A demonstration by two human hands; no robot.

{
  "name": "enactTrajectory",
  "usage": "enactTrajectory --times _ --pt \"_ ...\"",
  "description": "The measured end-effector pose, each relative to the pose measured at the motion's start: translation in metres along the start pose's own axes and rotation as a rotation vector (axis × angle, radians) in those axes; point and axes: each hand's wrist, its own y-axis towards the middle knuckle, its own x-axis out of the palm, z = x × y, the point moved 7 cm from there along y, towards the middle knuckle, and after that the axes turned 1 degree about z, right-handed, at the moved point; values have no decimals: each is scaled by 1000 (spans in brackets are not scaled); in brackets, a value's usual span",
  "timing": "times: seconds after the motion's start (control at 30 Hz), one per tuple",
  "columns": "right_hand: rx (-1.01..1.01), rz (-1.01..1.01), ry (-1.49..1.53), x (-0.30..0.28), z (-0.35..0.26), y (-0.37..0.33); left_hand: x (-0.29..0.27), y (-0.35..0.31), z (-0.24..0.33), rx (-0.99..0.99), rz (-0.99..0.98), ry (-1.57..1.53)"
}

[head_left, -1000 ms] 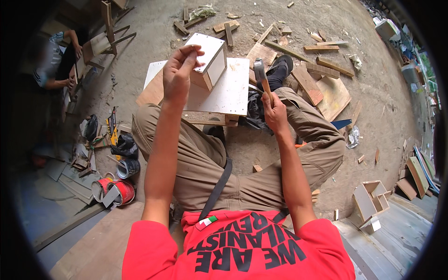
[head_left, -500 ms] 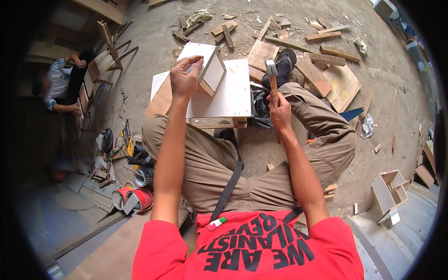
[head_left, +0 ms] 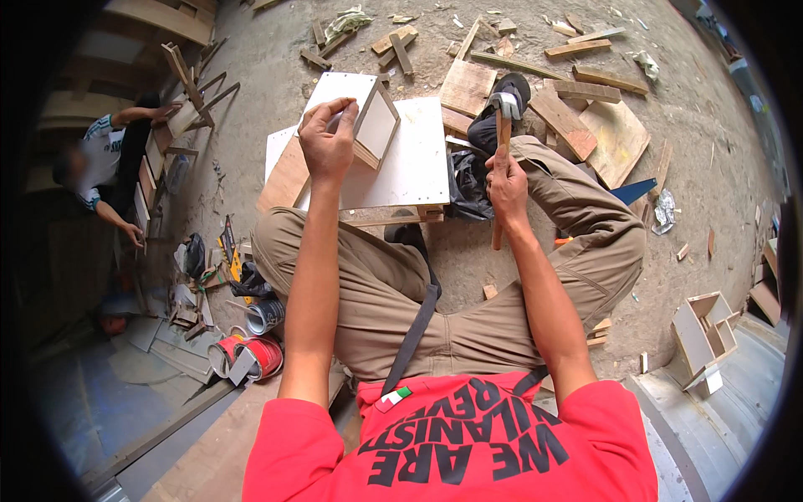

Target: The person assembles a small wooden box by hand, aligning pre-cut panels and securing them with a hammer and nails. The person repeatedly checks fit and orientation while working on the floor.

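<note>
A wooden-handled hammer (head_left: 503, 130) stands nearly upright in my right hand (head_left: 508, 191), its metal head up over my right shoe. My left hand (head_left: 327, 144) is in a pinch above the white top of a small open-sided box (head_left: 378, 132); whatever is between the fingertips is too small to make out. The box shows pale plywood edges and rests on a low work stand with a white board (head_left: 418, 167) on top. A bare brown wooden panel (head_left: 283, 177) leans at the board's left side, by my knee.
Wood offcuts (head_left: 560, 117) lie around my right foot, with a blue saw blade (head_left: 633, 191) beside them. Paint cans (head_left: 258, 358) stand left of my leg. A compartmented wooden box (head_left: 704, 335) sits at right. Another person (head_left: 104, 163) works at far left.
The hammer's head has swung a little rightward and its handle shows more upright. My left hand stays pinched over the box. The other person's arms have spread apart.
</note>
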Motion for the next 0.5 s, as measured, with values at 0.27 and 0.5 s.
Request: enactTrajectory --times 0.27,0.5 --pt "-30 -8 -132 7 -1 -4 -2 -2 5 73 40 56" --pt "-173 -143 -141 39 -74 -31 -6 -6 7 200 99 113"
